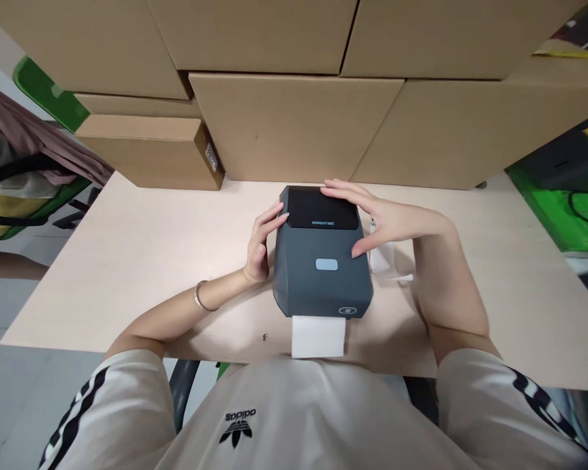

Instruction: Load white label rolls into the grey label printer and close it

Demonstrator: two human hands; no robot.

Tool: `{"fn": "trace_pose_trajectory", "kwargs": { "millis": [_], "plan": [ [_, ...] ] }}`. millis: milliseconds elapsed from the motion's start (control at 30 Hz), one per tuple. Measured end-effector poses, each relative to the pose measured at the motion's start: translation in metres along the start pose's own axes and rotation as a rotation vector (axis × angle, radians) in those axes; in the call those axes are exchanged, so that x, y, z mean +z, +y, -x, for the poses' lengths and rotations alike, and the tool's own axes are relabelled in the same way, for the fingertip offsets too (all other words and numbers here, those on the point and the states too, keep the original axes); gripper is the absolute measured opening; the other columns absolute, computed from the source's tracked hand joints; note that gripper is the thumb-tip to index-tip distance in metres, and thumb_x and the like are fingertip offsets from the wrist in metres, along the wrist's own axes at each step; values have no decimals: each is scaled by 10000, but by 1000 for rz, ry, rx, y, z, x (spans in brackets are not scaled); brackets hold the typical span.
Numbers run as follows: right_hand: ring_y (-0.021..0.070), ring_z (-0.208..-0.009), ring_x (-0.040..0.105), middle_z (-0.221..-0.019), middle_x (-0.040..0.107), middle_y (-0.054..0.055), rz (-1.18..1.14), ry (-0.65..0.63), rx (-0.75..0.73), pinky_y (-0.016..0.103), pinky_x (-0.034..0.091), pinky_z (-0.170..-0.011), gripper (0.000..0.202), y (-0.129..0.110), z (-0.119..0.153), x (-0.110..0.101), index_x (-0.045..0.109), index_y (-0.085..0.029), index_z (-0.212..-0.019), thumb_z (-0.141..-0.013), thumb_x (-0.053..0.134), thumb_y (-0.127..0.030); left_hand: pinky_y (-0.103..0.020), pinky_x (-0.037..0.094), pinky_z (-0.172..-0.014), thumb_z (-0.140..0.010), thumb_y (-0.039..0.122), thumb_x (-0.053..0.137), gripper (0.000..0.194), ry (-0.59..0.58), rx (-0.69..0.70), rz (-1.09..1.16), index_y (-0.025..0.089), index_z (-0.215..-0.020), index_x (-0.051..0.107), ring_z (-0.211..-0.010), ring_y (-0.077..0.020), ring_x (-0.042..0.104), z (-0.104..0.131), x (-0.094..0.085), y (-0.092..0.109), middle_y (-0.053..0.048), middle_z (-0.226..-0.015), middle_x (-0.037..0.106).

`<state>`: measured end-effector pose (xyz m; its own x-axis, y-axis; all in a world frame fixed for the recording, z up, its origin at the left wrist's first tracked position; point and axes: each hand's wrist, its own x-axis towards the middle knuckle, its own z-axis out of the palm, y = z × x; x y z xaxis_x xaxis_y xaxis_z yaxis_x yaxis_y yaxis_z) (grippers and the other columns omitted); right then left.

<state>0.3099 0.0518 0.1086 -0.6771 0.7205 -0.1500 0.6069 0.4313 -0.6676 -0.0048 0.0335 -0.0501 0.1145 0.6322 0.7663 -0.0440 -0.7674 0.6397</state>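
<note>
A dark grey label printer (301, 267) with a black top panel and a pale blue button stands on the table in front of me. White label paper (318, 337) sticks out of its front edge towards my body. My left hand (263, 245) holds the printer's left side, fingertips at the upper left edge. Across the upper right of the printer lies my right hand (372, 212), its fingers over the rear edge and its thumb on the right side. Crumpled white paper (385, 260) rests on the table just right of the printer, partly behind my right hand.
Stacked cardboard boxes (294, 124) wall off the back of the pale wooden table (166, 241). A smaller cardboard box (151, 153) stands at the back left. Another person's arm (10, 264) shows at far left. A green surface (553, 209) lies at the right.
</note>
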Motion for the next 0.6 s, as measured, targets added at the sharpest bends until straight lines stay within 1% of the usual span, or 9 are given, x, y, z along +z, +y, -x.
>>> {"fn": "trace_pose_trajectory", "kwargs": {
  "millis": [33,67,133,200,267,333,467,600],
  "plan": [
    [428,-1853,27,-1995,93,112,14,-30,25,688,134,-1476,1380,-4,2,1,297,-368,-1876,-759,862,-948,-634,467,-1387,-1169,751,250,721,3,22,-29,384,-1579,716,-1590,-351,624,-1,0,3,-89,-1640,687],
    [427,-1854,6,-1999,71,102,27,-41,42,683,130,-1477,1385,-6,3,1,278,-371,-1888,-769,846,-958,-648,481,-1369,-1173,745,223,727,8,36,-48,385,-1550,729,-1564,-350,636,-1,0,4,-96,-1599,698],
    [441,-1851,13,-1998,70,101,57,-41,43,700,137,-1470,1385,-9,5,4,278,-375,-1892,-772,832,-972,-671,492,-1352,-1163,770,208,736,7,61,-55,391,-1511,734,-1545,-354,633,-2,0,5,-107,-1542,689],
    [455,-1847,46,-1993,93,114,86,-29,16,722,149,-1461,1372,-10,7,8,296,-379,-1889,-774,832,-972,-692,480,-1360,-1131,824,316,691,-42,87,-63,400,-1491,726,-1587,-372,585,-1,0,6,-112,-1538,639],
    [455,-1845,74,-1990,109,119,104,-17,-7,731,165,-1455,1335,-8,8,11,311,-390,-1883,-794,827,-963,-714,454,-1380,-1098,820,470,618,-117,83,-91,411,-1496,709,-1661,-398,502,1,-1,7,-111,-1596,567],
    [456,-1844,79,-1990,114,119,111,-16,-16,737,178,-1451,1312,-7,9,12,312,-401,-1882,-808,824,-955,-734,420,-1401,-1100,766,532,548,-168,50,-118,426,-1495,703,-1721,-411,422,5,0,10,-99,-1670,500],
    [466,-1843,63,-1993,107,103,112,-16,-47,755,179,-1443,1271,-4,10,12,293,-424,-1884,-841,828,-917,-735,349,-1449,-1143,685,484,470,-178,32,-91,452,-1471,726,-1783,-385,318,11,1,12,-62,-1757,425],
    [480,-1839,71,-1994,110,96,110,-6,-78,774,189,-1433,1246,-1,11,14,289,-444,-1882,-856,845,-880,-767,333,-1445,-1137,694,495,461,-195,33,-70,470,-1464,731,-1790,-395,292,11,0,8,-44,-1791,401]
  ]
}}
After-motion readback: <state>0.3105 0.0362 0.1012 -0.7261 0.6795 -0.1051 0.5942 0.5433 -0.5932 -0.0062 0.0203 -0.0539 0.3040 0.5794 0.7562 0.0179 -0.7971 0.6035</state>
